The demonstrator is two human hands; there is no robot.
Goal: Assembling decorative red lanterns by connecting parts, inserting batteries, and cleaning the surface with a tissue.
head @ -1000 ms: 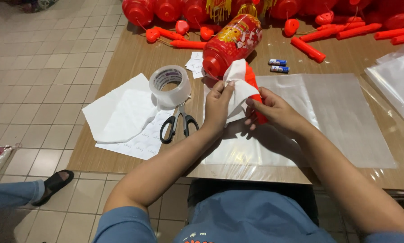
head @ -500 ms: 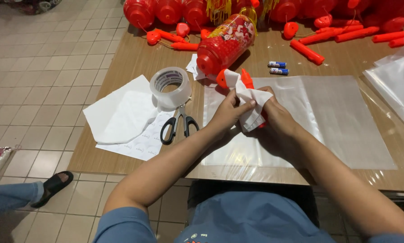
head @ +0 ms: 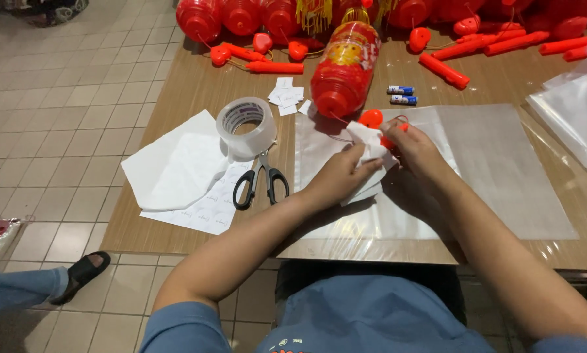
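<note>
Wrapping looks like the job in hand: both hands meet at frame centre over a clear plastic sheet [head: 489,170] on the worktop [head: 195,85]. Left hand [head: 338,178] is closed on a crumpled white paper [head: 370,149], fingers curled under it, thumb on top. Right hand [head: 416,149] pinches a small red-orange piece [head: 372,118] that pokes out above the paper; exact shape can't be told, mostly hidden by paper & fingers.

Handling, as a guess: paper is light, soft, creases w/ no effort, tears if yanked; best held by the bunched folds, as the left does now. Red piece looks like hard moulded plastic, light, smooth, maybe a bit slippery; a thin string seems to run from it to the lantern [head: 344,68], so pulling hard could snag. Grip it at the thicker end, not the string.

Position: paper + red piece sit between the two hands, touching both, just below the lantern's lower end and over the upper left part of the sheet.

Left of the hands: tape roll [head: 245,127] w/ scissors [head: 259,184] just under it, both resting on white sheets [head: 176,171]. Two batteries [head: 400,95] lie right of the lantern. More red parts [head: 445,70] along the top edge.
</note>
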